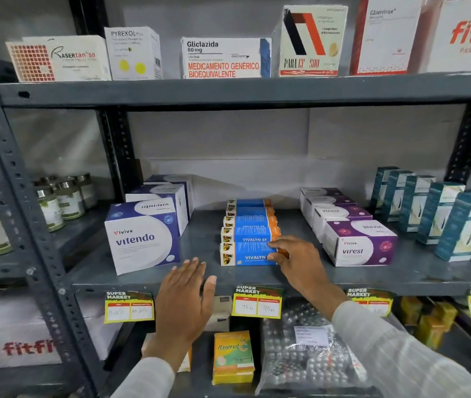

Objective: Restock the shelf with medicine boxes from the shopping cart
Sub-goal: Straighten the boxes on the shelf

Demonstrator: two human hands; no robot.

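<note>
White sleeves framed the bottom of my view, and both hands reached toward the middle shelf (401, 271). My left hand (184, 303) hovered flat and empty over the shelf's front lip, fingers spread, just beside the white-and-blue "viviva vitendo" box (142, 242). My right hand (297, 262) had its fingertips (271, 249) pinched on the right end of the front blue-and-orange box (245, 254), marked "VIVALYN EF", which lay flat on the shelf at the head of a row of matching boxes (250, 219). To the right sat purple "viviva virest" boxes (359, 242), then tall teal cartons (464, 225) whose print I could not quite read. Yellow "SUPER MARKET" price tags (257, 301) hung from the shelf edge. Above stood "Gliclazida 60 mg" (224, 57), "PYREXOL" (133, 53) and "Rasertan 50" (59, 58). Below, a yellow "Raservit C" pack (232, 357) lay beside bagged blister strips (306, 349).
</note>
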